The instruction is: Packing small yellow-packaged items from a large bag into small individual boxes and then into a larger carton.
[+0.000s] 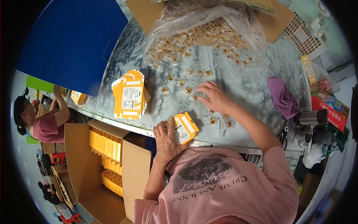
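Observation:
My left hand (166,143) grips a small yellow-and-white carton (182,129) at the table's near edge, its open flap end turned to the right. Bent over the tabletop, my right hand (215,98) has its fingers apart, the tips beside a small clear-wrapped piece (193,98). More of these wrapped pieces lie around it, some partly under the hand and forearm. To the left, a stack of flat yellow-and-white cartons (130,98) is fanned out on the table.
A clear plastic bag (209,22) spills many wrapped pieces at the back. A blue panel (74,41) stands far left. Below the table edge, an open cardboard box (82,160) holds rows of yellow cartons (105,143). Right: a purple cloth (282,97) and metal cups (312,117). Another person (46,121) works at left.

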